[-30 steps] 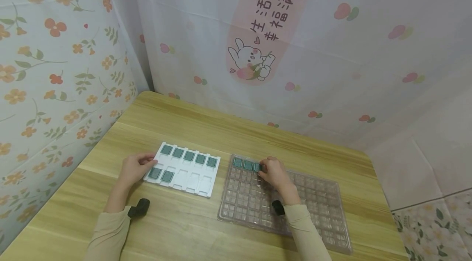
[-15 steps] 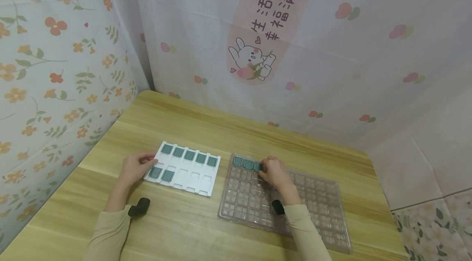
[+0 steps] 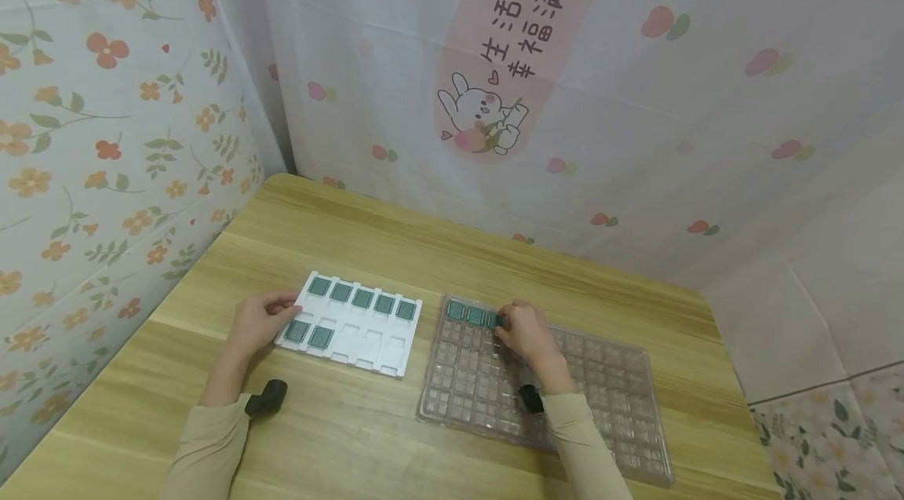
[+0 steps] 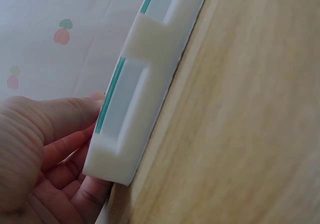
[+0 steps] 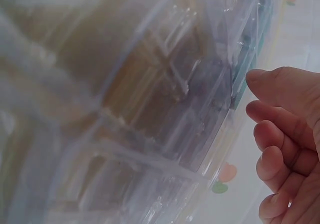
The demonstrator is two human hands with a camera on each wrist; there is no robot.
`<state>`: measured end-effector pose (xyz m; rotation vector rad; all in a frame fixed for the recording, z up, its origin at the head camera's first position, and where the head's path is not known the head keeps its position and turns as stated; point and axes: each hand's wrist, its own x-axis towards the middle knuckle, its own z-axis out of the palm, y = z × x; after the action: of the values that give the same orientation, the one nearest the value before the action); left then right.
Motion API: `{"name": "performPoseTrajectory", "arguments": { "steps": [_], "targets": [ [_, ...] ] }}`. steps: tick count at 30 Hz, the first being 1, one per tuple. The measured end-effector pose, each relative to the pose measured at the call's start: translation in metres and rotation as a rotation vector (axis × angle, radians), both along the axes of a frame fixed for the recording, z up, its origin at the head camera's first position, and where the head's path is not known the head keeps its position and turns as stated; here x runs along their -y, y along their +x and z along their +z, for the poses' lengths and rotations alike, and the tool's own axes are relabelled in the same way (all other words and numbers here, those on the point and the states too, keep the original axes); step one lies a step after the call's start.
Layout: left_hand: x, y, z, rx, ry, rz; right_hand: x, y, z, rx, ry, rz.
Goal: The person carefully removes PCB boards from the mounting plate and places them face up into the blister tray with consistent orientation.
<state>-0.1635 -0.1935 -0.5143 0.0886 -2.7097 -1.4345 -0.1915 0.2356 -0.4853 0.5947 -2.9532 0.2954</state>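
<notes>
My left hand (image 3: 260, 322) grips the left end of a white plastic tray (image 3: 346, 327), thumb on top and fingers beneath, as the left wrist view shows. Green square chips (image 3: 363, 298) fill the tray's far row, and two more sit at the left of its near row. To the right, my right hand (image 3: 526, 330) is over the far row of a clear plastic compartment tray (image 3: 466, 382). Its thumb and forefinger pinch a green chip (image 3: 492, 320) at the third compartment, mostly hidden by the fingers. Two other chips (image 3: 456, 310) lie left of it.
Both trays lie on a wood-grain table (image 3: 339, 437), with a strip of tabletop between them. A printed curtain (image 3: 395, 92) hangs behind the far edge, and a flowered cloth (image 3: 106, 170) along the left side. Each wrist carries a black camera mount (image 3: 267, 399).
Almost nothing differs. Both hands keep their places, and the chips in the two trays lie as before.
</notes>
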Motion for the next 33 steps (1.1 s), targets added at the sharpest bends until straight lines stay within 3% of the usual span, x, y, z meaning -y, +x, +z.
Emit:
{"name": "performPoseTrajectory", "arguments": {
  "steps": [19, 33],
  "targets": [
    [0.001, 0.0, -0.002, -0.009, -0.007, 0.0, 0.028, 0.004, 0.006, 0.072, -0.091, -0.009],
    [0.001, -0.001, -0.004, -0.018, -0.007, -0.004, 0.065, 0.008, 0.005, 0.095, -0.176, 0.092]
  ]
}}
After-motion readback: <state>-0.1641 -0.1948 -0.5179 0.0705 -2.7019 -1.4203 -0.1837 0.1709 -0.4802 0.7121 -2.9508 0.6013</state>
